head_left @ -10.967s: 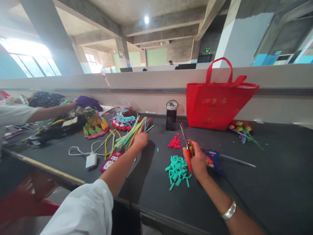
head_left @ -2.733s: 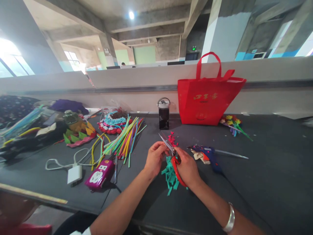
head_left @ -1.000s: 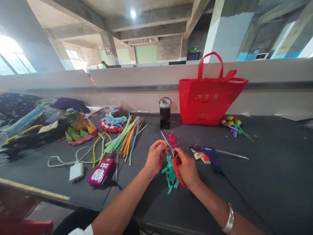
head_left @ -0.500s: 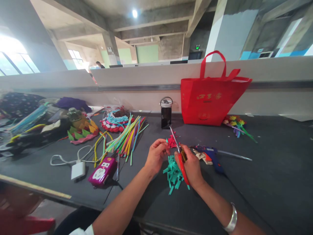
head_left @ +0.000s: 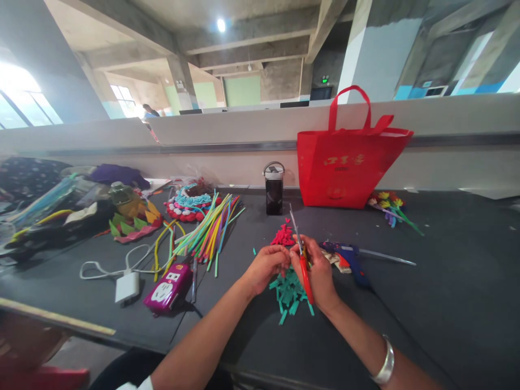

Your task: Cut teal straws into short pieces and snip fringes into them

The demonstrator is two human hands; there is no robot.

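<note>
My right hand is closed around red-handled scissors, whose blades point up and away from me. Close beside it, my left hand has its fingertips pinched together near the right fingers; whatever they hold, if anything, is hidden. Under both hands lies a heap of short green strips, partly covered by the fingers. Just beyond is a smaller pile of red pieces. One tiny green piece rests apart on the dark table, left of the red pile.
A black phone leans upright on a handled container behind the piles. To the right are a blue glue gun and a red bag. Leftward lie coloured pipe cleaners, a purple power strip and a white charger.
My left hand has moved in toward the right hand, and the green piece at its fingertips no longer shows. A small green piece now lies on the table to the left.
</note>
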